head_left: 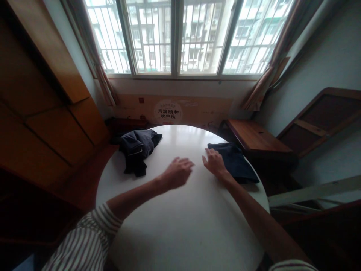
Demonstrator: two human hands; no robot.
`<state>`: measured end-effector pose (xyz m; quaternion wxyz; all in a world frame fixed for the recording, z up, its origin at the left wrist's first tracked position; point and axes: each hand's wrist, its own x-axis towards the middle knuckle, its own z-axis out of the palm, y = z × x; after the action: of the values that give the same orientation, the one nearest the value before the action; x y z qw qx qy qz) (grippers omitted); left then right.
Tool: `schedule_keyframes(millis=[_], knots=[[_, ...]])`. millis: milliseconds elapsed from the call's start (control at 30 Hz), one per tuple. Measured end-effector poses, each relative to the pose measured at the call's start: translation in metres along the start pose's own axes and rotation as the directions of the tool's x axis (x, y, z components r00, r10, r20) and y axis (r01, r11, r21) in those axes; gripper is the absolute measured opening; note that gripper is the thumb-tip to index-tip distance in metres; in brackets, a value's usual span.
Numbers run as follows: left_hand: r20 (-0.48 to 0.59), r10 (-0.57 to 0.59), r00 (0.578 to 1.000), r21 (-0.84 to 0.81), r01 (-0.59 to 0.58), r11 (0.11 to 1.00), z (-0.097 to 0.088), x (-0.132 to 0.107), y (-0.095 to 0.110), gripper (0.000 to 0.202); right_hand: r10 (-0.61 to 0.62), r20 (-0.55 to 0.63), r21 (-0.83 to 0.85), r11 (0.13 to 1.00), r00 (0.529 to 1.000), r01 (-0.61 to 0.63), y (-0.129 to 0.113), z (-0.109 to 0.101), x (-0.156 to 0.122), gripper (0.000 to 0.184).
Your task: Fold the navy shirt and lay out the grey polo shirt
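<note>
Over the round white table, the person's left hand hovers, blurred, loosely uncurled; the right hand, thumb and fingers apart, is at the left edge of a folded dark garment at right, crumpled dark clothes at left, barred window beyond.

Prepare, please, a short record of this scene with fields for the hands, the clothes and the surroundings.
Left hand: slightly blurred, over the table's middle, nothing visible held
Right hand: at the left edge of the folded dark garment; contact unclear
Other clothes: crumpled dark clothes, table's left side
Surface: round white table
Beyond: barred window
</note>
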<state>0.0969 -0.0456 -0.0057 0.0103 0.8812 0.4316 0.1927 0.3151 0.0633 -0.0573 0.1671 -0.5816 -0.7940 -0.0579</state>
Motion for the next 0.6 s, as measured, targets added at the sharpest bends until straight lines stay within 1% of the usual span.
schedule_keyframes(millis=[33, 67, 100, 133, 167, 200, 233, 267, 300, 333, 367, 400, 467, 533, 567, 600], knots=[[-0.127, -0.154, 0.980, 0.058, 0.162, 0.985, -0.021, -0.004, -0.027, 0.029, -0.066, -0.013, 0.046, 0.997, 0.998, 0.066, -0.007, 0.002, -0.009, 0.040], [-0.283, -0.308, 0.908, 0.099, 0.348, 0.932, -0.041, -0.008, -0.056, 0.028, -0.119, -0.011, 0.087, 0.989, 0.993, 0.120, -0.014, 0.005, -0.016, 0.032], [-0.374, -0.399, 0.837, 0.104, 0.465, 0.879, -0.058, -0.012, -0.085, 0.031, -0.159, 0.003, 0.119, 0.980, 0.987, 0.157, -0.018, 0.009, -0.023, 0.026], [-0.451, -0.476, 0.755, 0.098, 0.572, 0.814, -0.072, -0.016, -0.112, 0.037, -0.185, 0.023, 0.143, 0.973, 0.982, 0.180, -0.021, 0.013, -0.029, 0.023], [-0.535, -0.570, 0.623, 0.093, 0.714, 0.694, -0.083, -0.020, -0.137, 0.044, -0.201, 0.045, 0.160, 0.968, 0.978, 0.192, -0.022, 0.016, -0.033, 0.023], [-0.532, -0.660, 0.531, 0.060, 0.801, 0.596, -0.089, -0.025, -0.157, 0.053, -0.210, 0.063, 0.173, 0.965, 0.976, 0.196, -0.023, 0.020, -0.036, 0.024], [-0.497, -0.716, 0.490, 0.043, 0.838, 0.544, -0.092, -0.029, -0.174, 0.056, -0.215, 0.074, 0.186, 0.962, 0.974, 0.199, -0.022, 0.022, -0.038, 0.025], [-0.457, -0.752, 0.476, 0.038, 0.854, 0.518, -0.092, -0.032, -0.185, 0.055, -0.219, 0.080, 0.201, 0.959, 0.972, 0.199, -0.021, 0.024, -0.039, 0.025], [-0.411, -0.764, 0.498, 0.042, 0.847, 0.530, -0.090, -0.035, -0.192, 0.051, -0.221, 0.082, 0.217, 0.956, 0.972, 0.199, -0.020, 0.025, -0.039, 0.025], [-0.385, -0.750, 0.538, 0.049, 0.823, 0.566, -0.086, -0.035, -0.193, 0.047, -0.223, 0.082, 0.235, 0.951, 0.971, 0.199, -0.019, 0.026, -0.039, 0.024], [-0.384, -0.714, 0.586, 0.047, 0.785, 0.618, -0.080, -0.034, -0.189, 0.045, -0.224, 0.078, 0.256, 0.946, 0.971, 0.198, -0.018, 0.025, -0.039, 0.024], [-0.394, -0.666, 0.633, 0.034, 0.734, 0.678, -0.074, -0.032, -0.181, 0.045, -0.225, 0.071, 0.280, 0.940, 0.972, 0.197, -0.018, 0.025, -0.039, 0.024], [-0.423, -0.553, 0.718, -0.007, 0.608, 0.794, -0.061, -0.024, -0.151, 0.044, -0.224, 0.040, 0.331, 0.922, 0.974, 0.198, -0.019, 0.023, -0.039, 0.024], [-0.423, -0.436, 0.794, -0.112, 0.432, 0.895, -0.045, -0.015, -0.110, 0.042, -0.220, -0.014, 0.394, 0.895, 0.975, 0.208, -0.022, 0.021, -0.040, 0.022], [-0.406, -0.389, 0.827, -0.217, 0.327, 0.920, -0.036, -0.012, -0.089, 0.040, -0.214, -0.067, 0.463, 0.859, 0.975, 0.220, -0.023, 0.021, -0.041, 0.022], [-0.368, -0.360, 0.857, -0.345, 0.233, 0.909, -0.027, -0.010, -0.069, 0.041, -0.198, -0.129, 0.542, 0.807, 0.972, 0.237, -0.025, 0.020, -0.042, 0.026]])
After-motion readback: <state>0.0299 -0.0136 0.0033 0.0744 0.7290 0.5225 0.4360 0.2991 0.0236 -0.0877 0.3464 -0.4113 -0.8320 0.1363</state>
